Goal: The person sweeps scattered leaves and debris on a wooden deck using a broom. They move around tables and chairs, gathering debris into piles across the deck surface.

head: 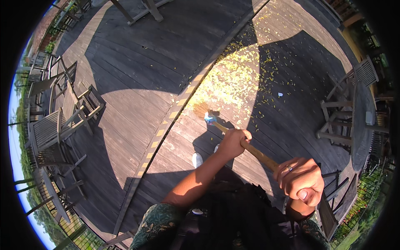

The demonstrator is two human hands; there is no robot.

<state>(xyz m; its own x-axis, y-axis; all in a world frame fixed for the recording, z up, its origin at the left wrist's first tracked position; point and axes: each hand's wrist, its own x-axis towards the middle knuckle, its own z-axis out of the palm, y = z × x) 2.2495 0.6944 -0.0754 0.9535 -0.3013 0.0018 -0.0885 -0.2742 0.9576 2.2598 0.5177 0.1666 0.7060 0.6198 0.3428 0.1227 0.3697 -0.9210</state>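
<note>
I grip a broom by its wooden handle (261,155) with both hands. My left hand (233,143) is wrapped around the lower part of the handle. At its upper end, my right hand (301,179), with a ring on one finger, is closed over the handle. The broom's straw bristles (201,110), bound in blue at the neck, point away from me and meet the deck beside a striped step edge. Yellow fallen petals or small leaves (231,79) lie thickly scattered just beyond the bristles.
A step edge with yellow stripes (161,132) crosses the wooden deck (131,62) diagonally. Slatted wooden chairs (51,129) stand at left. A round table (362,125) and a chair (365,70) stand at right. A small white scrap (280,94) lies in the shade.
</note>
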